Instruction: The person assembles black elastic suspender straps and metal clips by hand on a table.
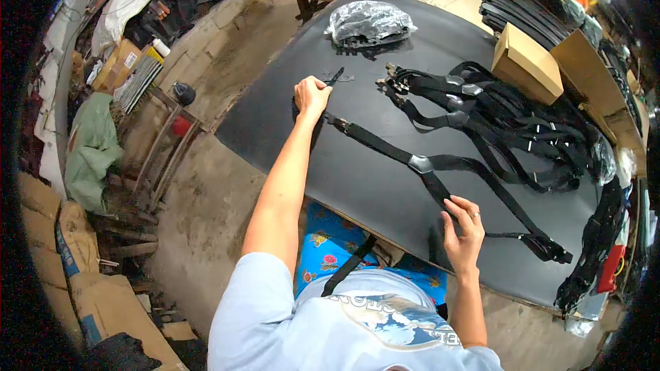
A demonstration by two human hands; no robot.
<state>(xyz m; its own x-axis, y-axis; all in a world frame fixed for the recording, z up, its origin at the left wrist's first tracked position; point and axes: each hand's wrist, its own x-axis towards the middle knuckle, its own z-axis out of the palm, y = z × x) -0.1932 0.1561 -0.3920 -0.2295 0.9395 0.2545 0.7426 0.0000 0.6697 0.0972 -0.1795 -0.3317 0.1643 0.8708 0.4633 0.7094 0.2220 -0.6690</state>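
A pair of black suspenders (419, 163) lies stretched across the black table top (357, 185), with a leather joint at its middle. My left hand (311, 94) is closed around the strap ends at the far left of the table. My right hand (463, 227) pinches one strap near the table's front edge. The suspenders' far clips (550, 247) rest to the right.
A heap of black suspenders (509, 120) covers the right side of the table. A clear plastic bag (368, 23) lies at the back. Cardboard boxes (526, 62) stand at the right. Clutter and sacks (89, 151) fill the floor to the left.
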